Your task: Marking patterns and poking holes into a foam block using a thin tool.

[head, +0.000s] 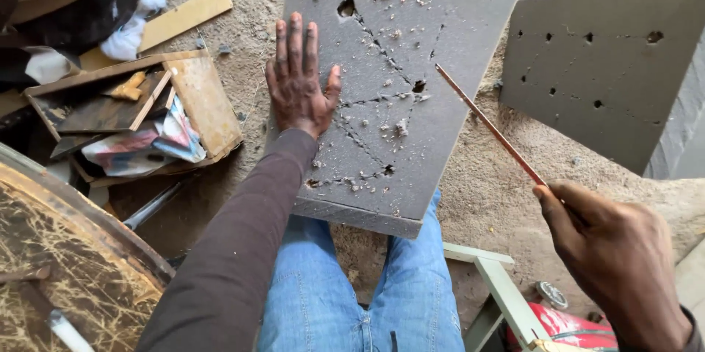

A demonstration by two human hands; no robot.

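- Grey foam slab: light, soft, crumbly along its cut lines; best steadied flat-palmed.
- Left hand: spread, pressing the slab.
- Right hand: pinching a thin blade.

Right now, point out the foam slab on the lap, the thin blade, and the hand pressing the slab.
Foam slab (411,22): head view, bare upper surface.
Thin blade (488,126): head view, mid-length.
Left hand (299,84): head view, back of hand.

Grey foam slab, reddish-brown blade
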